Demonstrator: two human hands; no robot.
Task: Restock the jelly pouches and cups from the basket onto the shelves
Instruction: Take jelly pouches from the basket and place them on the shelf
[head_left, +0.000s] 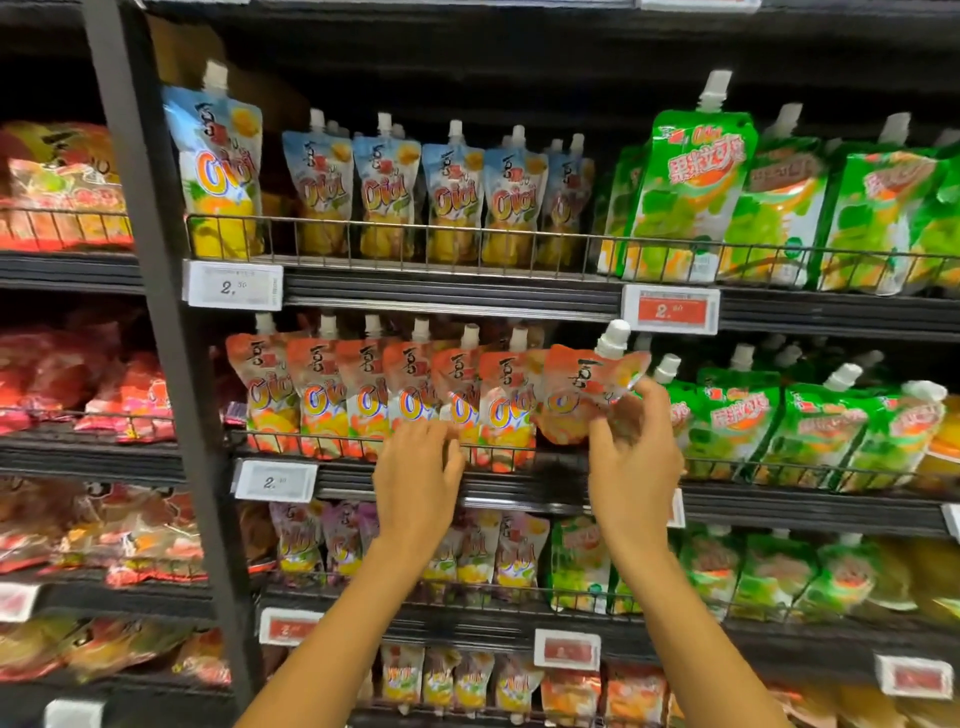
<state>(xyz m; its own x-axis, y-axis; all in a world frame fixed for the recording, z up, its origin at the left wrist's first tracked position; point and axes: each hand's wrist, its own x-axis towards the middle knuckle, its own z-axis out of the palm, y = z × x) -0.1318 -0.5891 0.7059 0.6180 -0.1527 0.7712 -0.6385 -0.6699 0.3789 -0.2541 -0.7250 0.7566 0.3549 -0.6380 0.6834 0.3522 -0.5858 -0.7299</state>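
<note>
An orange jelly pouch (582, 389) with a white cap leans to the right at the right end of a row of orange pouches (363, 395) on the middle shelf. My right hand (634, 441) pinches its right edge with thumb and fingers. My left hand (418, 467) reaches to the wire rail (291, 439) in front of that row, fingers spread and touching the pouches' lower fronts. The basket is out of view.
Blue-and-yellow pouches (395, 197) and green pouches (691, 202) fill the shelf above. More green pouches (810, 431) stand right of the orange row. Lower shelves hold purple, green and orange pouches. A dark upright post (156, 291) divides off the left bay of red bags.
</note>
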